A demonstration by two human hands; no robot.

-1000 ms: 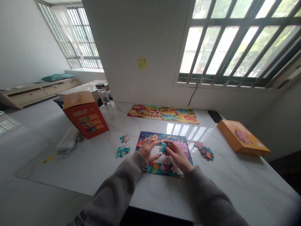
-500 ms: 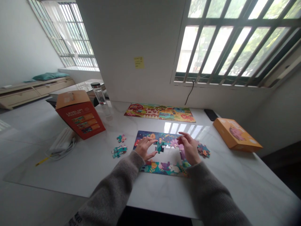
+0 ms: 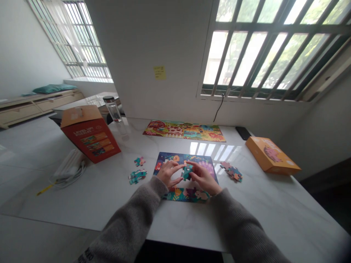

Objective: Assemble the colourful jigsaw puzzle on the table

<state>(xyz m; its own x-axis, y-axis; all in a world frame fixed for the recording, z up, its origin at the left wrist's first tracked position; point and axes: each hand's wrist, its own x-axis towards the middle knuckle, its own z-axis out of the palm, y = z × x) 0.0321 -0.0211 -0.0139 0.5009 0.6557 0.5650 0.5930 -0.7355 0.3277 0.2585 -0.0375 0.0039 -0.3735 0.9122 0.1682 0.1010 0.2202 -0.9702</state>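
A teal puzzle piece (image 3: pixel 187 172) is held above the gap in a partly assembled jigsaw puzzle (image 3: pixel 178 195). My left hand (image 3: pixel 168 174) grips its left side between thumb and forefinger. My right hand (image 3: pixel 204 179) has its fingertips on the piece's right side, the thumb below and the forefinger above. The puzzle's dark blue, purple and teal border lies flat on the table beneath both hands, which hide part of it. Loose teal pieces (image 3: pixel 137 176) lie left of my left hand, with a small teal and pink cluster (image 3: pixel 139 161) behind them. Purple and dark pieces (image 3: pixel 231 171) lie to the right.
A long finished puzzle (image 3: pixel 184 131) lies by the wall. An orange-red box (image 3: pixel 95 140) and a power strip with cable (image 3: pixel 68 166) are at left, a glass bottle (image 3: pixel 113 110) behind. A yellow box (image 3: pixel 271 155) and a black phone (image 3: pixel 242 133) are at right.
My right hand has moved left from the puzzle's right side to the teal piece, and its fingers have closed on it. My left hand has stayed at the piece.
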